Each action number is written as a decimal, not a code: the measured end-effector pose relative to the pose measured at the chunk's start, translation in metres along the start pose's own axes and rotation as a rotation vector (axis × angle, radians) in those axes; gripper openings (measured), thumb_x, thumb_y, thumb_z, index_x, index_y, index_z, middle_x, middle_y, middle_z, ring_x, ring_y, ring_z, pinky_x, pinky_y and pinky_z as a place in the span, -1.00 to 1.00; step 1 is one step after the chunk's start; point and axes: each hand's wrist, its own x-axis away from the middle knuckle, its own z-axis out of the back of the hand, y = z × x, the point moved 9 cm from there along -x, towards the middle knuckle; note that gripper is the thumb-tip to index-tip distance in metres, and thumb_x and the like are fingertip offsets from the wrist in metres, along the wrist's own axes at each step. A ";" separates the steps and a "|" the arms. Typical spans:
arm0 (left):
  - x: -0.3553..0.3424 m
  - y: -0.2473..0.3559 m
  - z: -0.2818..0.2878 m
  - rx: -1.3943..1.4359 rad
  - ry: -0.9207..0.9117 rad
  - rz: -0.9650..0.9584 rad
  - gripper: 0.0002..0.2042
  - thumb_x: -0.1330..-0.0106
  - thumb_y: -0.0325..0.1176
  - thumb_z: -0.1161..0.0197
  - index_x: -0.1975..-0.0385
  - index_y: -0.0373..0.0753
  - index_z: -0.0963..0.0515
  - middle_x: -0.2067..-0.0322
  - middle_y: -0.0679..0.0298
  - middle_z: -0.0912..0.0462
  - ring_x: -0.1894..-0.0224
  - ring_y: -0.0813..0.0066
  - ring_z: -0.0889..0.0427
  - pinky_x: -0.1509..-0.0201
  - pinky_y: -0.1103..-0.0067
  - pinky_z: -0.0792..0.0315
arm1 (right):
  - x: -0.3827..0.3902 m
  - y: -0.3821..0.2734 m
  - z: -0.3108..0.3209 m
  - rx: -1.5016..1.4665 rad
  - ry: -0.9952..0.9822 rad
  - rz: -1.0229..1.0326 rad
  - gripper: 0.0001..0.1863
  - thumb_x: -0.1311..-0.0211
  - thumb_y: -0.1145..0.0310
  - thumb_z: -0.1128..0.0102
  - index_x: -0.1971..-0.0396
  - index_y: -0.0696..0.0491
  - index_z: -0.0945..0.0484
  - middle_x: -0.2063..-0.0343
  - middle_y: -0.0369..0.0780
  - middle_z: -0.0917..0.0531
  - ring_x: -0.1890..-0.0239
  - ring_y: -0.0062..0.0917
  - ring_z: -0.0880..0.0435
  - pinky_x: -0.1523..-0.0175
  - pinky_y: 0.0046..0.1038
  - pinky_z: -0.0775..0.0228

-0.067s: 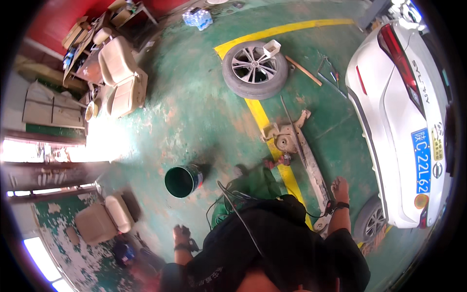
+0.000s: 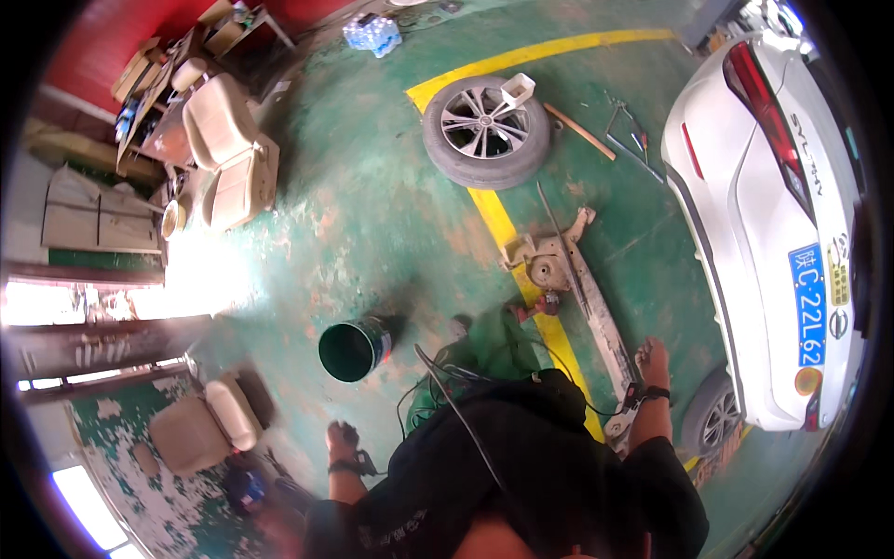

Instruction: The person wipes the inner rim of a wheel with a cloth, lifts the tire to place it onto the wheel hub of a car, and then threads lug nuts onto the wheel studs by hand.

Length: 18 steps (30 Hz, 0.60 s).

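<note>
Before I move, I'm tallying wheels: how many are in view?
2: a loose wheel lying on the green floor, and a mounted wheel on the white car, right of the right hand. The car's other wheels may be hidden.

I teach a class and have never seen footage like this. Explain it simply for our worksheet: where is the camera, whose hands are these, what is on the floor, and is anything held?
There is no machine here. A person wears a camera on their head; it looks down, and its wide lens bends straight edges.

The left hand and right hand are the wearer's own, bare. I see nothing held in either.

On the green floor are a long metal part, a wheel with a small white container on top, and a green bucket. A white car stands on the right.
</note>
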 end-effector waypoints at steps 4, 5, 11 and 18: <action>-0.150 0.130 0.016 0.782 -0.077 0.409 -0.80 -0.30 -0.13 -0.10 0.41 -0.11 -0.48 0.50 0.35 -0.51 0.40 0.39 -0.50 0.34 0.47 -0.32 | -0.002 0.008 -0.015 -0.001 0.154 -0.011 -0.87 -0.33 0.32 0.02 0.36 -0.04 -0.51 0.66 -0.42 -0.37 0.61 -0.66 -0.37 0.53 -0.57 -0.19; -0.181 0.163 0.021 0.781 -0.080 0.474 -0.80 -0.30 -0.13 -0.10 0.39 -0.10 -0.49 0.46 0.37 -0.52 0.36 0.39 -0.51 0.29 0.47 -0.32 | -0.001 0.013 -0.025 -0.032 0.185 -0.033 -0.86 -0.34 0.31 0.04 0.39 -0.06 -0.50 0.67 -0.43 -0.36 0.62 -0.66 -0.36 0.54 -0.58 -0.18; -0.312 0.348 -0.014 0.683 -0.086 0.372 -0.81 -0.30 -0.13 -0.14 0.36 -0.09 -0.51 0.42 0.39 -0.53 0.33 0.41 -0.52 0.26 0.48 -0.32 | -0.043 0.057 -0.103 -0.163 0.299 -0.142 -0.87 -0.31 0.37 0.02 0.41 -0.06 -0.52 0.74 -0.44 -0.27 0.74 -0.68 -0.20 0.63 -0.63 -0.03; -0.423 0.399 -0.039 0.589 -0.234 0.568 -0.74 -0.32 -0.09 -0.09 0.42 -0.15 -0.48 0.48 0.33 -0.51 0.38 0.38 -0.53 0.39 0.47 -0.30 | -0.094 0.013 -0.326 -0.002 0.117 -0.143 -0.90 -0.30 0.36 0.02 0.39 -0.04 -0.47 0.63 -0.40 -0.42 0.49 -0.64 -0.48 0.46 -0.61 -0.25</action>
